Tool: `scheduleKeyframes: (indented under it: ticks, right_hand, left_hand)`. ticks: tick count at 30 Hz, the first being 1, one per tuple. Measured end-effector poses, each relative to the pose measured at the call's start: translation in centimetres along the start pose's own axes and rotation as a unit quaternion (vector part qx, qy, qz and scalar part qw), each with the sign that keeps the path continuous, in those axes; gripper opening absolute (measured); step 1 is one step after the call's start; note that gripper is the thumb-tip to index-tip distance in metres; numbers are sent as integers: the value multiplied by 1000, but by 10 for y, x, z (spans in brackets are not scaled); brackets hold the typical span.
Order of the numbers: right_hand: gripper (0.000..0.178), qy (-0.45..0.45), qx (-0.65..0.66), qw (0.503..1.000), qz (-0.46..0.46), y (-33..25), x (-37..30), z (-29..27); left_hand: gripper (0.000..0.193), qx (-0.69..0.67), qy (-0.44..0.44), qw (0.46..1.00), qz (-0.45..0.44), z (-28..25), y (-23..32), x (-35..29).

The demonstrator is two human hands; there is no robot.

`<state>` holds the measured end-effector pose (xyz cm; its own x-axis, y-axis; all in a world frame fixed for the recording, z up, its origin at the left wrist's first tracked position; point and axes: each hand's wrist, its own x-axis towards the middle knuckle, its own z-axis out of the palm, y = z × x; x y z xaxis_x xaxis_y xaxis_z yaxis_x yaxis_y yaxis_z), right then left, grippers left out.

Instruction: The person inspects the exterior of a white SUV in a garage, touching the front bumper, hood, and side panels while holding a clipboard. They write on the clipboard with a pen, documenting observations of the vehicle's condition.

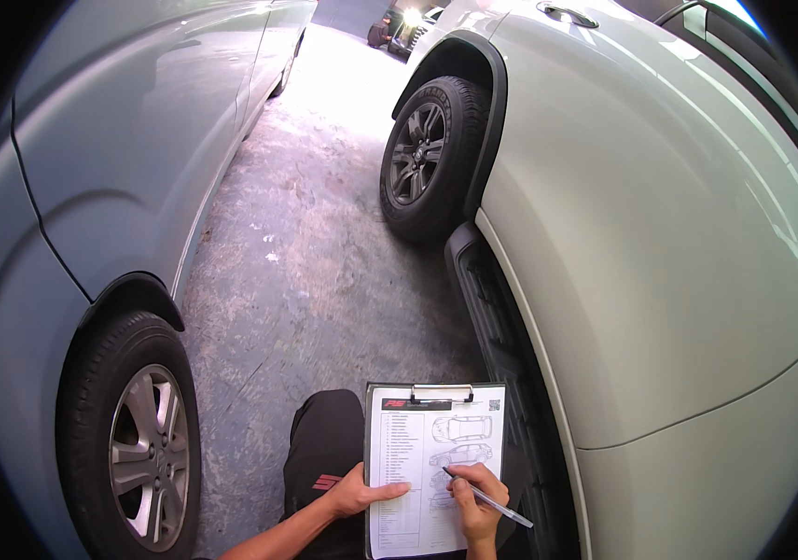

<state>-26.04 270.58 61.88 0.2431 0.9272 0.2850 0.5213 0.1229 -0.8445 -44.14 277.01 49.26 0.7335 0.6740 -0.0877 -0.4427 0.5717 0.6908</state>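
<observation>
A clipboard (370, 537) with a metal clip along its top rests near my lap. The printed sheet (417, 523) on it bears a list down the left and car outline drawings down the right. My left hand (361, 491) grips the clipboard's left edge, thumb lying across the paper. In my right hand (480, 504) is a pen (506, 511), pinched between the fingers. Its tip is over the car drawings; whether it touches the paper I cannot tell. The right hand hides part of the lower drawings.
A white car (623, 280) stands close on my right, its dark side step (501, 317) beside the clipboard and its wheel (422, 154) ahead. On my left is a grey-blue vehicle (119, 205) with a wheel (152, 448). Worn concrete floor (296, 243) runs between; a person (379, 34) crouches far off.
</observation>
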Motion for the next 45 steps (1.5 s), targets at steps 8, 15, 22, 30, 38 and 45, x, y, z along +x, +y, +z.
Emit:
scheduleKeyframes:
  ticks: [8, 15, 22, 30, 38, 45]
  right_hand:
    - [16, 3, -7, 1000, 11, -20, -2, 1]
    - [19, -15, -15, 1000, -12, -33, 6, 8]
    - [18, -63, -37, 997, -30, -64, 39, 7]
    - [20, -83, -27, 994, -67, -64, 60, 9]
    - [23, -129, 27, 988, -74, -39, 112, 15]
    - [25, -191, 77, 976, -70, -24, 147, 36]
  left_hand:
    - [57, -6, -29, 1000, -7, -3, 9, -6]
    - [51, -11, -17, 1000, 18, 2, 28, -14]
    - [49, -25, 2, 999, 28, 2, 61, -19]
    - [58, -12, -19, 999, 40, -8, 78, 0]
    - [65, -46, 88, 994, 32, -16, 89, 21]
    - [79, 8, 195, 979, 66, -32, 104, 34]
